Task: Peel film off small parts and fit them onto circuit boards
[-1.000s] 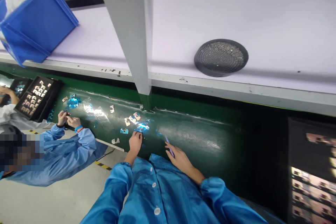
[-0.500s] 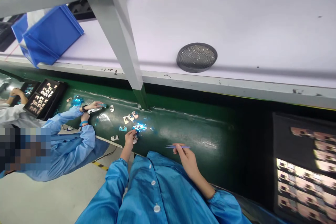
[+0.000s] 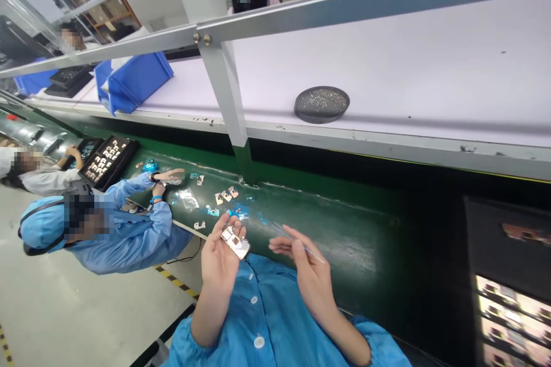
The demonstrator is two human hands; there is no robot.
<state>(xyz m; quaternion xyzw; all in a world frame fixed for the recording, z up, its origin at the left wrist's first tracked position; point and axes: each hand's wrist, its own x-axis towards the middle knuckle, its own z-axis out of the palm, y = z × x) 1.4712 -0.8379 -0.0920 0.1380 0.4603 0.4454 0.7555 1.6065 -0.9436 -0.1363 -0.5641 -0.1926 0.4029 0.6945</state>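
Note:
A pale metallic part (image 3: 235, 242) lies on the fingers of my left hand (image 3: 220, 258), palm up, above the near edge of the green bench (image 3: 336, 229). Thin tweezers (image 3: 310, 253) rest in my right hand (image 3: 307, 266), held between thumb and fingers, with the tip pointing up and left. My two hands are apart. Beyond my left hand sits a heap of shiny blue film pieces (image 3: 239, 211). Several small parts (image 3: 226, 195) lie in a row behind the film, and a blue-covered part (image 3: 212, 211) lies left of it.
A round dark dish (image 3: 322, 104) stands on the white shelf. Black trays with parts are at the right (image 3: 512, 309) and far left (image 3: 105, 161). A grey post (image 3: 226, 86) rises behind the bench. A co-worker in blue (image 3: 124, 241) works at the left; blue bins (image 3: 133, 83) sit above.
My left hand has turned palm up and come nearer, now showing the metallic part. My right hand has opened more around the tweezers, which tilt more steeply. The camera view has shifted, revealing more people.

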